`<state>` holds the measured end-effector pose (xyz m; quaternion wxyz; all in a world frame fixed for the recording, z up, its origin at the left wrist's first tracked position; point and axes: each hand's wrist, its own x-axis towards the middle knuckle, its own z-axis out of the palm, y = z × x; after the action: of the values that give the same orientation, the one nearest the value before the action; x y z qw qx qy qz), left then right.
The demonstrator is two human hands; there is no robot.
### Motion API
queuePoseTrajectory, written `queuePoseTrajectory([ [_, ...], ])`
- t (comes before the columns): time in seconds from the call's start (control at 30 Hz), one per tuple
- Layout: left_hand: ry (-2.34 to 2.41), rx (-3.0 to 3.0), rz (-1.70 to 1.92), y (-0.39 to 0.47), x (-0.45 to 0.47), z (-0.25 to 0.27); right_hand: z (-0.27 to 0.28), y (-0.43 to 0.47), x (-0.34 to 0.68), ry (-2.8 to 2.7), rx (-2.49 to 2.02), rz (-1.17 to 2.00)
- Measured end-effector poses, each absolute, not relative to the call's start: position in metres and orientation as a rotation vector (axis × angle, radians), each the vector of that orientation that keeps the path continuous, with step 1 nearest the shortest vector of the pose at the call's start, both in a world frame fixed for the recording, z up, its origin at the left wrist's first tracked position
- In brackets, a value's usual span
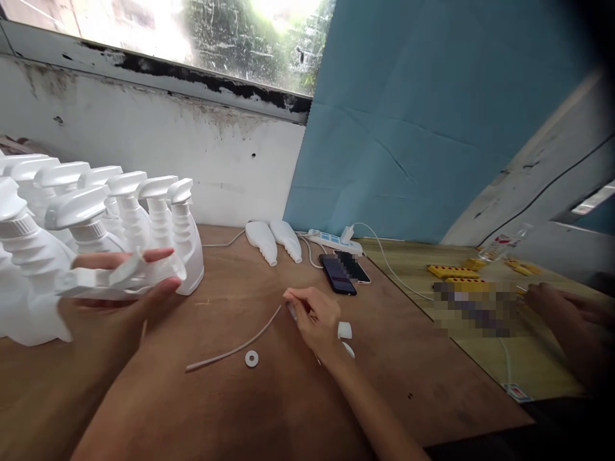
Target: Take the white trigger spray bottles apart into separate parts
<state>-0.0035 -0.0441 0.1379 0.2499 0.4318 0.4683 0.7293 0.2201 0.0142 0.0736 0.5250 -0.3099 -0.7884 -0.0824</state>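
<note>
White plastic sprayer head (129,273), held in the left hand (137,312) above the table (240,416), apparently lacks its loose tube (235,349); the right hand (314,317) pinches narrowly, contents indeterminable, and topped bottles (187,237) towards the far edge look finished.

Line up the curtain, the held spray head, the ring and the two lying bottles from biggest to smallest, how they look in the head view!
1. Curtain
2. Spray head, helped by being nearer the camera
3. Left bottle and right bottle: they look alike, so unranked
4. Ring
</note>
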Motion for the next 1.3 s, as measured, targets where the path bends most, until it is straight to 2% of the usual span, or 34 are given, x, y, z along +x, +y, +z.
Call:
queuePoseTrajectory([
  [0.1, 1.403, 1.341, 2.001, -0.050, -0.012, 0.143, 0.062, 0.015, 0.207, -2.135, -0.731, -0.193],
  [0.17, 1.344, 1.382, 1.870, -0.046, -0.011, 0.136, 0.051, 0.011, 0.184, -2.349, -0.630, -0.228],
  [0.37, 1.096, 1.023, 1.446, -0.008, 0.006, 0.108, 0.020, 0.006, 0.121, -2.743, -0.328, -0.115],
  [0.53, 0.978, 0.939, 1.369, 0.014, 0.005, 0.092, 0.016, 0.013, 0.131, -2.745, -0.432, -0.016],
  [0.73, 0.906, 0.849, 1.366, 0.026, -0.006, 0.068, 0.045, 0.026, 0.192, -2.771, -0.593, 0.154],
  [0.9, 0.809, 0.741, 1.363, 0.027, -0.011, 0.063, 0.046, 0.035, 0.223, -2.812, -0.786, 0.102],
  [1.3, 0.781, 0.478, 1.303, 0.024, -0.009, 0.059, 0.020, 0.043, 0.185, -2.615, -0.825, 0.126],
])
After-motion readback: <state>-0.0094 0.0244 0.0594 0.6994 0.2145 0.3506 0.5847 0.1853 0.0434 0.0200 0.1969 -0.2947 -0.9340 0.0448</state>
